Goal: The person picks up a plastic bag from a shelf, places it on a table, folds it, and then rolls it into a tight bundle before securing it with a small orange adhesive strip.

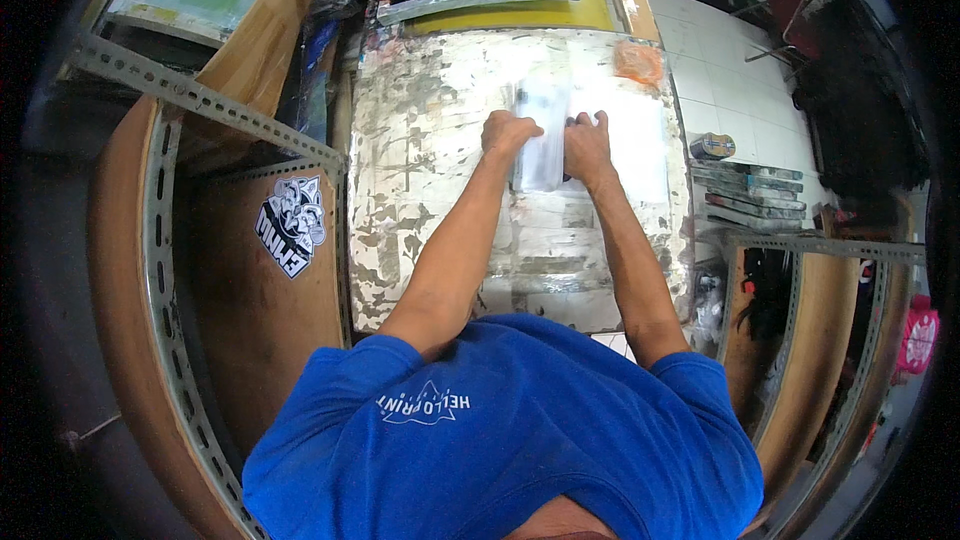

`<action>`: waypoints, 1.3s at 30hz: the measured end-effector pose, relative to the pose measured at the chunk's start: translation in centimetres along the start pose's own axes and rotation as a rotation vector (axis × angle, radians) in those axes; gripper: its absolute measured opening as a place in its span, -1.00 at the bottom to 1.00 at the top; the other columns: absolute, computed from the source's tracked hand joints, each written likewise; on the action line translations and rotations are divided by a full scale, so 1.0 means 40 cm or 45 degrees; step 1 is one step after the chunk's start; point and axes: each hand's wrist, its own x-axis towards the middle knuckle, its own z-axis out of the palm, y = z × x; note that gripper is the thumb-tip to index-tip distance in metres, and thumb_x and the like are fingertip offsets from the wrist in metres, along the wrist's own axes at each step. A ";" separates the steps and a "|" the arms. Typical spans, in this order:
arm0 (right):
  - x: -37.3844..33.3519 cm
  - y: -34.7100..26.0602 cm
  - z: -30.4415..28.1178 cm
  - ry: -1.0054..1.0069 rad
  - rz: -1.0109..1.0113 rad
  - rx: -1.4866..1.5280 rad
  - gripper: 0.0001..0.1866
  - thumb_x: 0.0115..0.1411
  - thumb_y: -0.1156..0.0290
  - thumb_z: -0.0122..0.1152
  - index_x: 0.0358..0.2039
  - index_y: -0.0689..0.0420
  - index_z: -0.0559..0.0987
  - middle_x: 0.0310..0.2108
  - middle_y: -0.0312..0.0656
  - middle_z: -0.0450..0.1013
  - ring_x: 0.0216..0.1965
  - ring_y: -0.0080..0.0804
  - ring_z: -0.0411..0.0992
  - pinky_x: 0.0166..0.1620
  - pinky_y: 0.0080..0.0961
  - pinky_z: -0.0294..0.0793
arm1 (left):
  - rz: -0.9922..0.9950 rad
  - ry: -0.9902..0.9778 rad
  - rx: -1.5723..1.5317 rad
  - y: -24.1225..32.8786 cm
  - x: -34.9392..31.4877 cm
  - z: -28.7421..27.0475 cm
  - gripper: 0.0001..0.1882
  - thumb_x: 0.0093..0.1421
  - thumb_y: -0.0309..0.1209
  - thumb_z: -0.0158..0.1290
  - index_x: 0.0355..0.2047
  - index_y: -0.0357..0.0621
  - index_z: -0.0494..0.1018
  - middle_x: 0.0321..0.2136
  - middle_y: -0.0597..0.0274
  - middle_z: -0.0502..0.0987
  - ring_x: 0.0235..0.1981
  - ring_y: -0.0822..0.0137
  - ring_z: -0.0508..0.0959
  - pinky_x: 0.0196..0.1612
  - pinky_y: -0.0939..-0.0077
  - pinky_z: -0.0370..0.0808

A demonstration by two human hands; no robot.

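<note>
A narrow bundle of clear, whitish plastic film point(542, 155) stands or lies between my two hands over the worktable point(420, 220); its exact kind is hard to make out. Closed round its left edge is my left hand point(511, 132), the thumb lying across the film. My right hand point(588, 147) has its fingers curled at the right edge of the same bundle, partly hidden behind it. Right of that hand, a white sheet point(642, 140) lies flat on the paint-stained tabletop.
An orange smear point(638, 62) marks the table's far right corner. Beyond the far edge sit framed printing screens point(480, 2). Perforated metal racks point(210, 100) with wooden panels flank me on the left, others on the right. A small tin point(712, 147) stands beside stacked frames point(755, 198).
</note>
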 end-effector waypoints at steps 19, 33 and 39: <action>-0.145 0.312 0.007 0.474 1.222 0.988 -0.06 0.03 -0.18 0.29 0.08 0.49 0.36 -0.02 0.33 0.40 0.07 0.20 0.35 0.20 -0.12 0.24 | 0.235 0.259 0.119 -0.020 -0.035 0.022 -0.49 -0.21 -0.29 0.21 -0.23 -0.32 0.46 -0.24 -0.16 0.57 -0.17 -0.09 0.57 -0.09 0.18 0.50; -0.089 0.282 -0.056 0.051 1.091 1.627 -0.26 -0.17 0.06 0.52 -0.09 0.37 0.54 -0.23 0.04 0.54 -0.23 -0.19 0.53 -0.10 -0.35 0.47 | 0.245 0.263 0.149 -0.011 -0.039 0.019 -0.47 -0.21 -0.29 0.23 -0.19 -0.29 0.46 -0.22 -0.13 0.58 -0.15 -0.08 0.57 -0.06 0.19 0.49; -0.088 0.292 -0.085 -0.160 1.225 1.659 -0.38 -0.10 0.19 0.48 -0.14 0.42 0.54 -0.29 0.01 0.56 -0.32 -0.21 0.54 -0.19 -0.39 0.50 | 0.272 0.309 0.120 -0.007 -0.048 0.022 -0.52 -0.21 -0.32 0.20 -0.24 -0.29 0.46 -0.27 -0.14 0.58 -0.19 -0.10 0.58 -0.10 0.16 0.50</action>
